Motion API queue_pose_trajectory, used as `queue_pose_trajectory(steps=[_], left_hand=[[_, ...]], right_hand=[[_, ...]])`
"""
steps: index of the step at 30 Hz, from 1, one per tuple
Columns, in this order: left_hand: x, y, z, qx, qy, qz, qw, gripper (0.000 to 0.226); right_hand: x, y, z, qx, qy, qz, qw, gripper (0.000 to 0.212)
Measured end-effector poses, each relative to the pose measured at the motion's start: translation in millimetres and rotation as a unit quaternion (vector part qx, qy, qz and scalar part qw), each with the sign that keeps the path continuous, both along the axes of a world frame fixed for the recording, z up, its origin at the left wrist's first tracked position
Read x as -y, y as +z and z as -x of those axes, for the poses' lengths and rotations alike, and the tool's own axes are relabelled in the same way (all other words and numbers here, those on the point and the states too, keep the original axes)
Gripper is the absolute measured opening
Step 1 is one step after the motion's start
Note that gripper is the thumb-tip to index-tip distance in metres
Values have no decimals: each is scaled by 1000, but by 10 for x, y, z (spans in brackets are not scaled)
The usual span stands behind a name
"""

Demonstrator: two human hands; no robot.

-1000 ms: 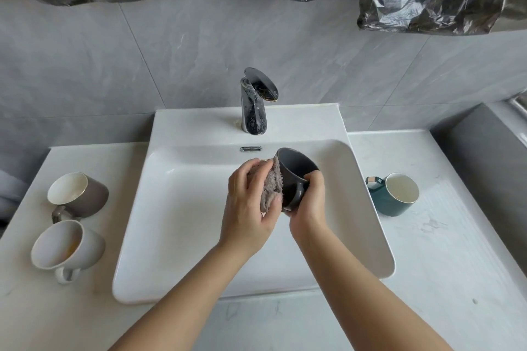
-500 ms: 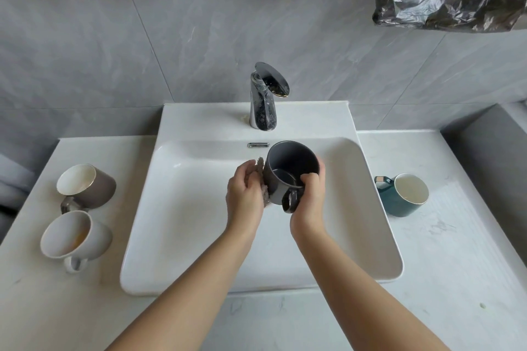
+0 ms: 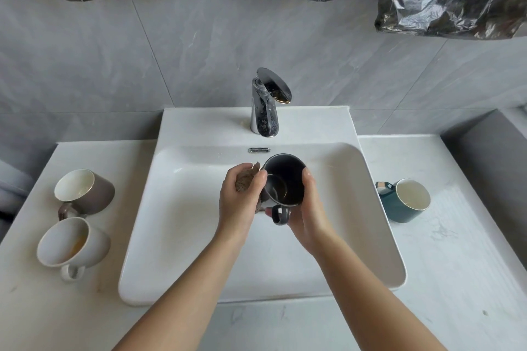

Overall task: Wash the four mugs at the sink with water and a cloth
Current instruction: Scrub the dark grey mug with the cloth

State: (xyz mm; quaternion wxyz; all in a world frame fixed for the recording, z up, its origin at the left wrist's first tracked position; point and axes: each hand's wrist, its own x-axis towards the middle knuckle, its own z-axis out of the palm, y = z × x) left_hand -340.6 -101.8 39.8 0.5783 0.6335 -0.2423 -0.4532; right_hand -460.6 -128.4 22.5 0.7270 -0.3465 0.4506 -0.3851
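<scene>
Dark grey mug (image 3: 285,179): frame centre, held above the white rectangular sink (image 3: 171,236); mouth tilted toward the camera, handle at its lower edge; right hand (image 3: 310,208) grips its right wall.
Cloth (image 3: 244,179): brownish grey, bunched in the left hand (image 3: 239,202); pressed against the dark mug's left wall.
Brown mug (image 3: 85,191): white inside, left of frame on the counter (image 3: 456,265), handle lower left.
White mug (image 3: 72,245): just below the brown mug; yellowish stain inside; handle toward the bottom edge.
Teal mug (image 3: 405,202): right of the sink, white inside; handle toward the sink.
</scene>
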Motion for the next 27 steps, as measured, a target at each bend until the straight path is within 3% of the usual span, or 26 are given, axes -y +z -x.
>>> queue_pose_trajectory(steps=[2, 4, 8, 14, 18, 22, 24, 27], left_hand=[[2, -14, -10, 15, -7, -5, 1000, 42], [3, 13, 8, 3, -9, -12, 1000, 33], [-22, 24, 48, 6, 52, 30, 998, 22], [8, -15, -2, 21, 28, 16, 999, 25], [23, 2, 38, 74, 6, 62, 995, 22], [85, -16, -81, 67, -38, 4, 997, 24], [62, 32, -106, 62, -49, 28, 996, 23], [26, 103, -105, 122, -58, 100, 986, 23]], right_hand=[[-13, -5, -21, -7, -12, -7, 1000, 55], [-36, -20, -65, -39, -40, 20, 998, 52], [-73, 1, -106, -84, -56, 46, 994, 28], [-168, -36, -123, -38, -72, 54, 995, 41], [-94, -88, -69, -56, -74, 24, 995, 33], [-134, -65, 10, -48, -23, 74, 996, 48], [-109, -42, 44, -66, -12, 107, 992, 46], [-43, -39, 77, -101, 6, 118, 988, 43]])
